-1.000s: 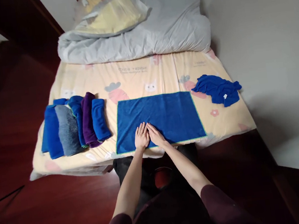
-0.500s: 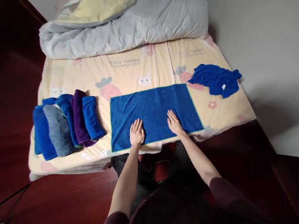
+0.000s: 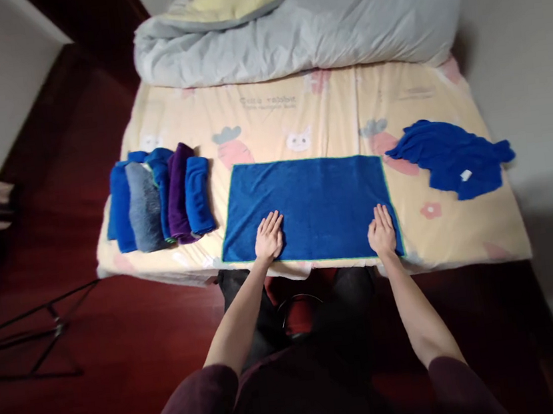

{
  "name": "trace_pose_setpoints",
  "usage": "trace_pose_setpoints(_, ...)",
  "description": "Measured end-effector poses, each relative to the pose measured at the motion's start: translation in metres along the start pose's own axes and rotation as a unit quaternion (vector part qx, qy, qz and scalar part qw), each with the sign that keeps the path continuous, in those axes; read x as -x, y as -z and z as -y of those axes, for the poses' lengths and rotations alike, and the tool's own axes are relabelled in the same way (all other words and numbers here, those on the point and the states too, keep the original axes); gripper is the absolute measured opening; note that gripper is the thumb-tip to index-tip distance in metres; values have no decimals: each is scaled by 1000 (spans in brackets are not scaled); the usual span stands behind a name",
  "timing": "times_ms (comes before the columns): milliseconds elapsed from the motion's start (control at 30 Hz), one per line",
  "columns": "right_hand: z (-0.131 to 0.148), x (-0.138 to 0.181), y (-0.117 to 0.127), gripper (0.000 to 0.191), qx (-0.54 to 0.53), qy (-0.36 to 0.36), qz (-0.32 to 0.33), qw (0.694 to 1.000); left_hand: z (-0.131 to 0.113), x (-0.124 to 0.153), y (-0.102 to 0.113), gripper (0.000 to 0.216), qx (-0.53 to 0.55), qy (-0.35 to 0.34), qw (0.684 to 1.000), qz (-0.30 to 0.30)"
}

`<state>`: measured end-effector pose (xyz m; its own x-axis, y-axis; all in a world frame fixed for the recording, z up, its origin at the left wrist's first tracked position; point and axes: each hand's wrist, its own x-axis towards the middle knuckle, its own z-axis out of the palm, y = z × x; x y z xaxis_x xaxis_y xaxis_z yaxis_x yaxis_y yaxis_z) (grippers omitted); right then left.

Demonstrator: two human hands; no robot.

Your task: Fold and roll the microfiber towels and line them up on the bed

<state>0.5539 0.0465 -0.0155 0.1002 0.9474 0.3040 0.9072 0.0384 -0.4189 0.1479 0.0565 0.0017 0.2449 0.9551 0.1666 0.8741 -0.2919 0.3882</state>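
A blue towel [image 3: 321, 201] with a thin green edge lies spread flat on the bed, close to its front edge. Flat on the towel's near left part rests my left hand [image 3: 269, 236], fingers stretched out and pointing away from me. My right hand [image 3: 381, 229] lies flat near the towel's right edge, its fingers also extended. Neither hand grips anything. To the left sits a row of several rolled towels, among them a blue roll [image 3: 198, 195], a purple roll [image 3: 180, 195] and a grey-blue fluffy one [image 3: 145, 209].
A crumpled blue cloth [image 3: 456, 155] with a white tag lies at the right of the bed [image 3: 266, 124]. Behind is a bunched grey quilt [image 3: 307, 45]. A black metal stand [image 3: 52, 328] is on the floor at left, and a wall [image 3: 544, 134] rises at right.
My right hand has slid rightward across the towel to near its right edge. My left hand stays at the near left part. The camera view has turned somewhat to the left.
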Motion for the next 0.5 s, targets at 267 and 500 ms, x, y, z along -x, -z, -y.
trace_pose_setpoints(267, -6, -1, -6, 56, 33, 36, -45, 998, -58, -26, -25, 52, 67, 92, 993, -44)
trace_pose_setpoints(500, -9, -1, -8, 58, 23, 39, -55, 997, -163, -71, -93, 53, 231, -105, 966, 58)
